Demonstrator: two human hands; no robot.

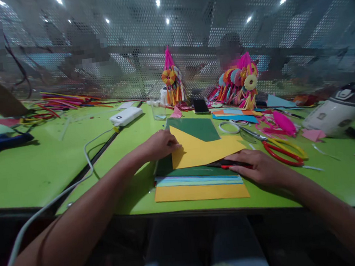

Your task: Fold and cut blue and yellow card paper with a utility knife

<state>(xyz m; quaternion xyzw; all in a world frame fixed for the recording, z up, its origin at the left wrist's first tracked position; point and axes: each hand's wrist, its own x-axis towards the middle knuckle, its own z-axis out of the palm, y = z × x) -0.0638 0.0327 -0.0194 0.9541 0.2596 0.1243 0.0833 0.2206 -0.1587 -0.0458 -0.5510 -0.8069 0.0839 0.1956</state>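
A sheet of yellow paper (199, 152) with a slanted, angled upper edge lies over a dark green board (196, 127). My left hand (162, 144) is closed in a pinch on the paper's left side. At the paper's lower right, my right hand (252, 164) is closed around a slim black and red tool (233, 164); its tip goes under the yellow sheet, and its kind cannot be made out. Below the board's near part, a stack of blue and light green sheets (199, 180) shows, with an orange-yellow sheet (200, 192) nearest to me.
Large red and yellow scissors (283, 152) lie right of my right hand. Behind are a white power bank (126, 116) with a cable, a clear cup (158, 109), a phone (200, 106), hanging paper-flower tassels (240, 80) and a white flask (339, 108). The table's front edge runs below.
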